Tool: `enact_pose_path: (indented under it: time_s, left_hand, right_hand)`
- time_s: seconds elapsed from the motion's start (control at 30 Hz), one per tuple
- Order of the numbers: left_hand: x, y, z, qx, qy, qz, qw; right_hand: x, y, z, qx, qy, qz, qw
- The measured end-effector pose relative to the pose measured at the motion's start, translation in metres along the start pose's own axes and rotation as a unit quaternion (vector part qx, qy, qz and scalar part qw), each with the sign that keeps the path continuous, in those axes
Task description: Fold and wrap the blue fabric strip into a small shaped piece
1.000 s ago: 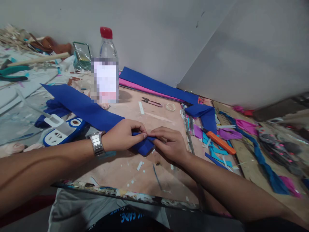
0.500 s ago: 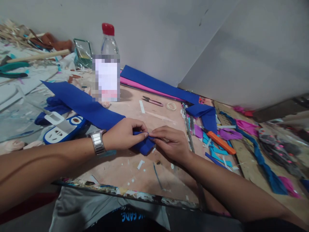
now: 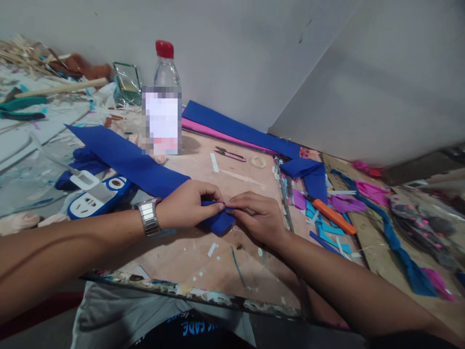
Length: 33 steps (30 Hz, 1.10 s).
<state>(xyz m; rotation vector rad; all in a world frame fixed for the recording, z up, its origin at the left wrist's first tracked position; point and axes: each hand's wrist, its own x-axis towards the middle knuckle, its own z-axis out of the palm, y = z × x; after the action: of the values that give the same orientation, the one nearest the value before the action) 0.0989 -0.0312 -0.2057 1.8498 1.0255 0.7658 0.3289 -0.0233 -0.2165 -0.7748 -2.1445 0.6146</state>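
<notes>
**Both hands pinch a blue strip at mid-table**

Where the two hands meet on the table (image 3: 232, 184), the head view shows them pinching one folded end of a blue strip (image 3: 123, 157); the left hand (image 3: 187, 206), a steel watch (image 3: 148, 216) on its wrist, closes thumb and fingertips on the fold from the left; the right hand (image 3: 258, 215) grips the same fold from the right, fingertips touching the left hand's; both grasps are tight on the strip. From the fold, the strip lies flat and runs away to the far left, passing over a blue and white power strip (image 3: 96, 198) and ending near a bottle (image 3: 162, 102) with a red cap; the bottle stands upright by the wall. Beyond the hands lie small snips (image 3: 229, 154) and a tape ring (image 3: 258, 161); blue and pink sheets (image 3: 232, 128) rest along the wall. To the right, an orange knife (image 3: 334, 215) lies among teal and purple scraps (image 3: 319, 228). At far left sit green pliers (image 3: 22, 107) and wooden sticks (image 3: 58, 88).
</notes>
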Motion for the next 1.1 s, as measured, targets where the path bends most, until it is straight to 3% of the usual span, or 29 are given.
enact_pose_path:
  time_s: [0.5, 1.1]
  left_hand:
    - [-0.003, 0.0036, 0.0028, 0.042, 0.03, 0.023, 0.998]
    - [-0.0062, 0.0038, 0.0039, 0.142, 0.037, 0.093, 0.985]
  right_hand:
    - [-0.0001, -0.0036, 0.0042, 0.02, 0.028, 0.06, 0.998]
    - [-0.0018, -0.0055, 0.0045, 0.037, -0.017, 0.12, 0.992]
